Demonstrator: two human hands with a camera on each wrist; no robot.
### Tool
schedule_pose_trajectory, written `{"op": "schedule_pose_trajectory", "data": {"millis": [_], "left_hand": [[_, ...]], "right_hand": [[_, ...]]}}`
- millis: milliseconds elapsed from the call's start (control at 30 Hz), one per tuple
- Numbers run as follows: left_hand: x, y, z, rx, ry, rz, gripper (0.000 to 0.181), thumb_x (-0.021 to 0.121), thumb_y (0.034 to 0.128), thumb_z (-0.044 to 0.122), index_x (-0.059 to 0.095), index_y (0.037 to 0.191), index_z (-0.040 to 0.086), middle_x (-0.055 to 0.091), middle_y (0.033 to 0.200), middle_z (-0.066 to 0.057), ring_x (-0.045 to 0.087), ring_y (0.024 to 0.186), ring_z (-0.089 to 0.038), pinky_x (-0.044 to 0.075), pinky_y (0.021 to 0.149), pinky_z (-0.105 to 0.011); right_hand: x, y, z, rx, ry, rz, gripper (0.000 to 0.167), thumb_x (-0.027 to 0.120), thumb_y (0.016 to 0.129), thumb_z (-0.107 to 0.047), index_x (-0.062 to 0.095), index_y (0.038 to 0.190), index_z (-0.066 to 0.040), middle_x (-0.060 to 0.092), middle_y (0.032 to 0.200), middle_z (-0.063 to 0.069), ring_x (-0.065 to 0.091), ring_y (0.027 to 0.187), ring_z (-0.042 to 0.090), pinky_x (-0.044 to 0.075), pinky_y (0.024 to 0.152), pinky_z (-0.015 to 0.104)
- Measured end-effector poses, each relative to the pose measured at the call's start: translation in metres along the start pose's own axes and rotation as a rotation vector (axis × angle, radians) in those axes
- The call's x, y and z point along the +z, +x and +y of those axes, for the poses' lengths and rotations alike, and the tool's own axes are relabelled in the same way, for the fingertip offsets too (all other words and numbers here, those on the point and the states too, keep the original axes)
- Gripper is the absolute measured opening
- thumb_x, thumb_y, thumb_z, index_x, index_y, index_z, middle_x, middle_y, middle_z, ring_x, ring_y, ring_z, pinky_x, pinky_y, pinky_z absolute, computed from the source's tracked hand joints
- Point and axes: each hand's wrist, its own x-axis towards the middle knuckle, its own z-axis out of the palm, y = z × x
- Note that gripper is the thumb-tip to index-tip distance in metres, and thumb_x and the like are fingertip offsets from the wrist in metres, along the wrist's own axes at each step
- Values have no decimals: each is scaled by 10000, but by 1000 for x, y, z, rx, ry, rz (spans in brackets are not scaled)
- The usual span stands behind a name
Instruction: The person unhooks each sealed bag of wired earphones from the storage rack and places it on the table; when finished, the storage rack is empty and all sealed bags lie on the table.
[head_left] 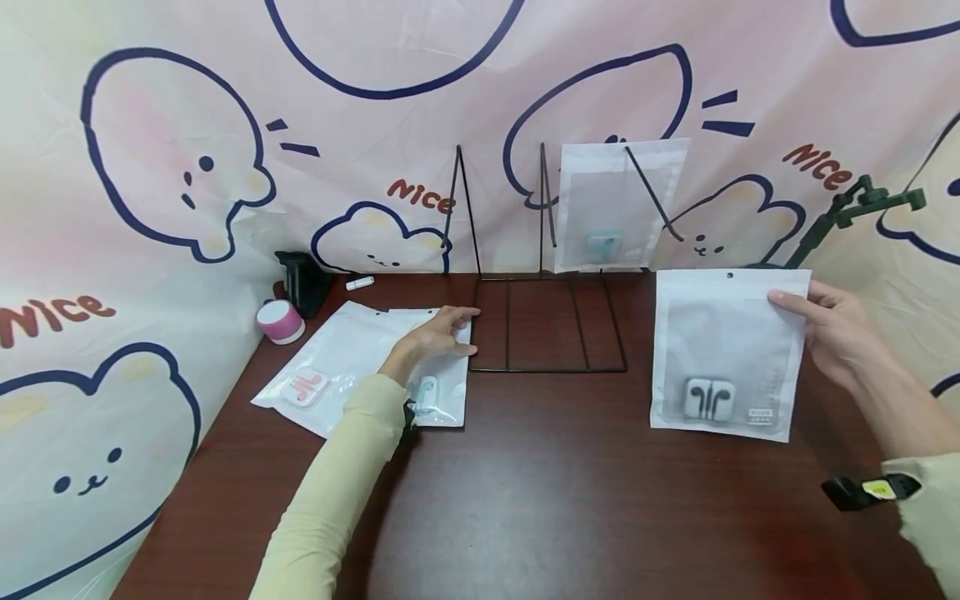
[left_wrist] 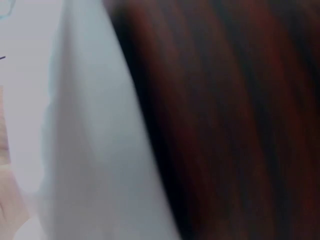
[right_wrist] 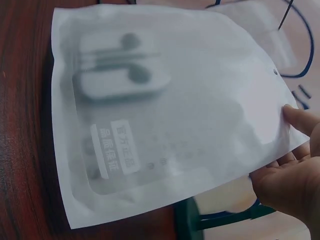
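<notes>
My right hand pinches the upper right corner of a white zip bag with dark-tipped earphones in a white case, held upright right of the rack. In the right wrist view, the thumb of my right hand lies on the front of this bag, with fingers behind. My left hand rests on white bags lying on the table, thumb and index finger apart. One shows pink earphones, another pale blue ones. In the left wrist view, a white bag is close and blurred.
A black wire rack stands mid-table with upright prongs. Another white bag hangs on its right side. A pink-and-white jar, a black object and a small white piece sit at the back left. A green stand is at the back right.
</notes>
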Motion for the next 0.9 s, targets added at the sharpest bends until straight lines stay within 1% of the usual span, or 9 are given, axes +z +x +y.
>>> {"op": "schedule_pose_trajectory", "data": {"millis": [100,167,233,333,400,467,567,700,900], "left_hand": [[0,-1,0,-1,-8,-3,749,754,963,119,387,1610,202,342,1562,-127,363,1469,-341,330,1223,-489],[0,-2,-1,-2,-14,-4,749,753,963,112,386,1611,197,342,1559,-132,361,1474,-344,329,1223,-488],[0,-2,-1,-2,-18,-3,750,750,964,106,384,1612,195,338,1560,-135,358,1477,-347,332,1222,-484],[0,-2,-2,0,-8,-2,747,750,966,113,384,1612,197,333,1569,-133,361,1477,-347,343,1217,-484],[0,-1,-2,2,0,-1,748,753,964,117,386,1611,199,329,1575,-130,364,1474,-345,349,1213,-482],[0,0,-2,5,9,-1,746,755,963,123,389,1609,201,329,1577,-130,368,1472,-343,350,1213,-480],[0,0,-1,7,8,-2,743,754,965,125,390,1609,198,323,1581,-132,366,1475,-342,343,1217,-477],[0,0,-1,5,4,1,739,749,967,115,391,1609,194,316,1585,-131,361,1477,-337,335,1222,-471],[1,-1,0,13,-15,1,739,749,960,82,398,1604,171,324,1563,-143,357,1471,-330,325,1229,-459]], "right_hand": [[2,15,10,35,-39,35,279,757,969,-255,719,1239,-312,714,1034,-212,668,861,31,553,698,184],[4,25,16,61,-76,62,497,793,930,-324,624,1397,-297,672,1071,-221,652,880,19,553,707,159],[6,34,22,86,-110,81,745,816,896,-383,477,1550,-270,620,1195,-177,610,943,15,535,721,125],[8,45,30,121,-121,99,972,820,874,-437,285,1657,-227,498,1394,-76,563,1014,10,527,733,97],[8,50,37,140,-104,96,1000,815,876,-443,243,1669,-233,412,1511,-17,565,1017,-2,535,731,106],[8,54,44,155,-72,99,993,815,882,-431,240,1669,-243,393,1534,-5,592,978,-23,551,722,125],[8,58,54,171,-36,97,966,805,904,-405,237,1670,-245,459,1448,-24,629,922,-29,567,712,154],[9,64,65,201,-50,100,943,786,931,-396,230,1671,-220,517,1241,-123,636,896,-22,572,717,167],[8,71,75,278,-110,33,961,730,971,-430,132,1685,-191,506,1204,-140,618,923,-28,563,767,170]]}}
